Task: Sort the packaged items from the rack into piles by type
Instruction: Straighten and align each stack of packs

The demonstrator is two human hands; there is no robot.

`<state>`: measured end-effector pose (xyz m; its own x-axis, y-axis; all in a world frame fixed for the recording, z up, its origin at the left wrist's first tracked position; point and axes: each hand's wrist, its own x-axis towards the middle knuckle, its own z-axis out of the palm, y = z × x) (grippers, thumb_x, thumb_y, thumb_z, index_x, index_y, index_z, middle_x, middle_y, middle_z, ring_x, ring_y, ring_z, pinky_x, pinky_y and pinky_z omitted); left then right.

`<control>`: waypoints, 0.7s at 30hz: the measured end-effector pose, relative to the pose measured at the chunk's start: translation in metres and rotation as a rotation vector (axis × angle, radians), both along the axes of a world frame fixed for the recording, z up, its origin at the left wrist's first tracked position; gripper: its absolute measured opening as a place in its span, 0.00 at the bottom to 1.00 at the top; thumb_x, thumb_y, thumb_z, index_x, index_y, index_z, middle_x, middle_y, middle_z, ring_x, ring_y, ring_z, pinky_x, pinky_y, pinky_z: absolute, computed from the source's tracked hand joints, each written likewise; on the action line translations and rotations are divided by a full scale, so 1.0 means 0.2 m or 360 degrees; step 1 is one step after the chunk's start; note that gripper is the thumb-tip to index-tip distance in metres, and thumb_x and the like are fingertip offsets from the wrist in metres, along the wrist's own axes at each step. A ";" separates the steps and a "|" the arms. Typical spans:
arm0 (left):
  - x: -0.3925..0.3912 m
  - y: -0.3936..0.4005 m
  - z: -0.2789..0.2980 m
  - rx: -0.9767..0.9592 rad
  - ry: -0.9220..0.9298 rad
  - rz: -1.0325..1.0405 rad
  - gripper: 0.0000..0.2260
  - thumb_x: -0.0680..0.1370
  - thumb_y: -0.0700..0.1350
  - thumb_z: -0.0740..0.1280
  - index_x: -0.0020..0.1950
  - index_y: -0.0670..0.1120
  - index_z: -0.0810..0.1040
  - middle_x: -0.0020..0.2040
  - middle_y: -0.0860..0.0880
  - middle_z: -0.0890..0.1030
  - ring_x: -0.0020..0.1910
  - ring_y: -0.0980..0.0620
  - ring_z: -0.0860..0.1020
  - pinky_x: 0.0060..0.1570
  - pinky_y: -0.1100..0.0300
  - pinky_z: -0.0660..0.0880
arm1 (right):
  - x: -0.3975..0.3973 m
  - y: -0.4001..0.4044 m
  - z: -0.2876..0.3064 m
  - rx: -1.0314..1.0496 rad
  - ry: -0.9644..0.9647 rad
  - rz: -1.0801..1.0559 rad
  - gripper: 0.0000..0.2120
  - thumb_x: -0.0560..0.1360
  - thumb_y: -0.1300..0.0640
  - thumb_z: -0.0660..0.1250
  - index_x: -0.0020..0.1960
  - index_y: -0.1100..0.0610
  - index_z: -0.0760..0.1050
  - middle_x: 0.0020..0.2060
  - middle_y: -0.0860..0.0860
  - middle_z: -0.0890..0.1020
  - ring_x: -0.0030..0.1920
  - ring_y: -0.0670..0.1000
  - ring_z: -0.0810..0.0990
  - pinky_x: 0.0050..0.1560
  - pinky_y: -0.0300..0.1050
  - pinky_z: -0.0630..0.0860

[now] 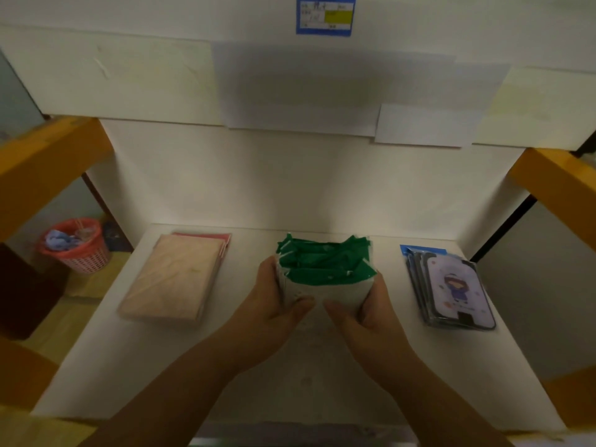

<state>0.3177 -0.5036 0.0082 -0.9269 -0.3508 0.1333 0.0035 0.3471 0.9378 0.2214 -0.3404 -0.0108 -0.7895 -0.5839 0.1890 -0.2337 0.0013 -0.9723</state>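
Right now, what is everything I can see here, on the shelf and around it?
white shelf: one, white, centre, bearing the three piles.
beige packets: one pile, count unclear, beige with red edges behind, left on the shelf.
green-topped packets: one bundle, count unclear, green and white, middle, held between both hands.
cartoon-print packets: one fanned pile, count unclear, pale purple with dark edges and a blue header, right on the shelf.
label: one, blue with a yellow patch, top centre on the white panel.
basket: one, red mesh, on the floor at left, holding blue crumpled stuff.
rack beams: two, orange-yellow, left and right.
left hand: one, grip on the bundle's left side.
right hand: one, grip on its right side.
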 end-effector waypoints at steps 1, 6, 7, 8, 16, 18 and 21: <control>0.01 0.01 -0.01 0.0010 0.0015 -0.0008 0.28 0.76 0.41 0.71 0.70 0.47 0.59 0.66 0.56 0.72 0.65 0.62 0.72 0.63 0.65 0.71 | 0.01 0.00 0.00 -0.0008 0.0010 0.0007 0.30 0.73 0.60 0.72 0.72 0.60 0.63 0.59 0.43 0.80 0.62 0.46 0.79 0.58 0.38 0.77; 0.02 0.04 -0.02 0.0046 0.0018 -0.0013 0.29 0.75 0.39 0.71 0.70 0.47 0.59 0.63 0.58 0.73 0.63 0.65 0.73 0.59 0.67 0.73 | 0.02 0.02 0.00 0.0075 0.0021 0.0035 0.31 0.72 0.52 0.73 0.70 0.57 0.65 0.57 0.37 0.80 0.60 0.42 0.79 0.57 0.35 0.76; 0.02 0.03 -0.02 0.0058 0.0022 -0.0008 0.30 0.74 0.38 0.72 0.71 0.47 0.59 0.63 0.58 0.73 0.63 0.64 0.73 0.60 0.65 0.74 | 0.02 0.02 0.01 0.0073 0.0022 0.0046 0.31 0.72 0.52 0.74 0.70 0.57 0.65 0.58 0.38 0.80 0.61 0.43 0.79 0.57 0.36 0.77; 0.02 0.03 -0.02 0.0079 0.0035 -0.0005 0.31 0.74 0.38 0.72 0.71 0.46 0.59 0.63 0.57 0.74 0.63 0.64 0.74 0.60 0.63 0.74 | 0.01 0.02 0.03 0.0061 0.0012 0.0053 0.32 0.72 0.53 0.74 0.71 0.57 0.64 0.59 0.40 0.80 0.62 0.44 0.79 0.59 0.38 0.77; 0.02 0.07 0.00 0.0166 0.0195 0.0056 0.31 0.72 0.38 0.75 0.70 0.49 0.65 0.61 0.58 0.78 0.62 0.58 0.77 0.57 0.63 0.76 | 0.04 -0.01 0.06 -0.0166 -0.0139 -0.0018 0.44 0.69 0.51 0.76 0.77 0.58 0.57 0.67 0.52 0.77 0.67 0.52 0.77 0.63 0.47 0.77; 0.01 0.07 0.01 0.0176 0.0224 0.0065 0.32 0.72 0.38 0.75 0.71 0.47 0.64 0.62 0.55 0.77 0.63 0.57 0.76 0.59 0.61 0.75 | 0.04 -0.01 0.05 -0.0205 -0.0164 -0.0037 0.45 0.69 0.52 0.74 0.79 0.58 0.54 0.70 0.55 0.73 0.69 0.53 0.75 0.65 0.50 0.76; 0.01 0.08 0.00 0.0157 0.0203 0.0030 0.32 0.72 0.40 0.75 0.71 0.47 0.63 0.61 0.57 0.77 0.62 0.58 0.76 0.59 0.63 0.75 | 0.05 -0.02 0.03 -0.0176 -0.0137 -0.0014 0.39 0.68 0.47 0.72 0.74 0.61 0.63 0.63 0.55 0.79 0.63 0.50 0.79 0.59 0.41 0.78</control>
